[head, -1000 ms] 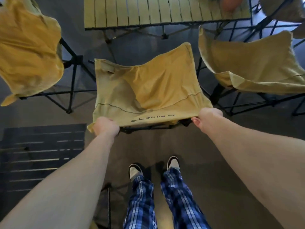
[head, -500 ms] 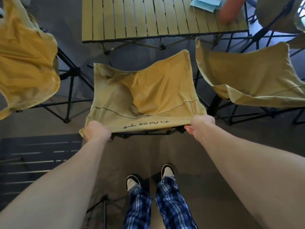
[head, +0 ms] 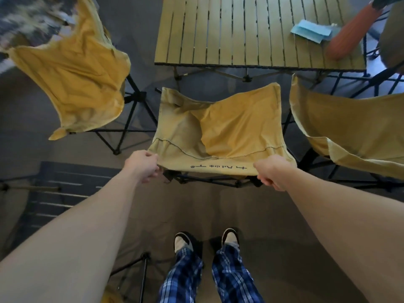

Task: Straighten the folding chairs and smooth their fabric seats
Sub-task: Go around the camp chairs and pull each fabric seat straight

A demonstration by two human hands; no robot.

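Note:
A folding chair with a yellow fabric seat on a black frame stands right in front of me. Its near edge bears dark printed characters, and the cloth is creased in the middle. My left hand pinches the near left corner of this fabric. My right hand grips the near right corner. A second yellow chair stands to the left, its cloth wrinkled. A third chair stands to the right, its near edge folded over.
A slatted folding table stands behind the middle chair, with a blue cloth and an orange roll on it. A dark slatted panel lies on the floor at left. My feet stand just behind the chair.
The view has tilted up, so more of the table shows. The middle chair sits closer to the table and my arms reach further forward. Both hands keep their hold on the near corners.

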